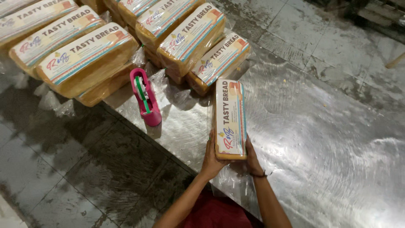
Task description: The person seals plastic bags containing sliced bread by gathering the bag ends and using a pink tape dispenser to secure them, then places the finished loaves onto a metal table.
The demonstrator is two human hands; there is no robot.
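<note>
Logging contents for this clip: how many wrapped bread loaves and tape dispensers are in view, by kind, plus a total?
Wrapped bread loaves: 11 countable, one held between the left hand and right hand, the rest stacked at the back of the steel table; some are cut off by the frame.
Pink tape dispenser: 1
Total: 12

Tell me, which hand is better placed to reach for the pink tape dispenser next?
Probably the left hand. It grips the wrapped bread loaf on the side facing the pink tape dispenser, with bare steel table between. The right hand would have to cross over the loaf.
</note>
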